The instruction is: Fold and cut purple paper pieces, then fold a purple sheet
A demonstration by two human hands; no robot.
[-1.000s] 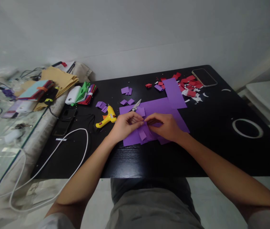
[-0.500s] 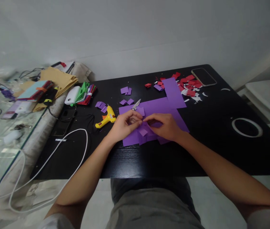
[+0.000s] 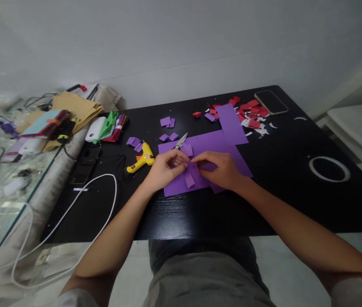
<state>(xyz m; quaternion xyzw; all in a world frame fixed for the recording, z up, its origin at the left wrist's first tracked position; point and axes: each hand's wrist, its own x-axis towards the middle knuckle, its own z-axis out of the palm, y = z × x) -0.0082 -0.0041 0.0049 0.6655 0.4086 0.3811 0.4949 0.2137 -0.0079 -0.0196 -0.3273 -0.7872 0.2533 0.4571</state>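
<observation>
Over a large purple paper sheet (image 3: 240,160), my two hands meet at their fingertips. My left hand (image 3: 165,169) is curled, its thumb and fingertips pinched on a thin purple paper piece (image 3: 195,171). From the other side, my right hand (image 3: 221,169) pinches the same piece; its exact shape is partly covered by my fingers. A small purple paper rectangle (image 3: 189,181) shows just below. Behind my left hand, scissor blades (image 3: 181,140) stick out, the handles hidden. A yellow glue gun (image 3: 142,161) lies left of that hand.
Small purple pieces (image 3: 134,143) and a purple strip (image 3: 232,123) lie around. Red and white scraps (image 3: 254,111) and a phone (image 3: 270,102) sit back right. A white ring (image 3: 329,169) is at right, a white cable (image 3: 115,192) at left, bundled paper strips (image 3: 114,128) behind.
The small purple rectangle below my fingers has shifted slightly left and down and turned. My hands stay in nearly the same pinch; the whole view has moved a little.
</observation>
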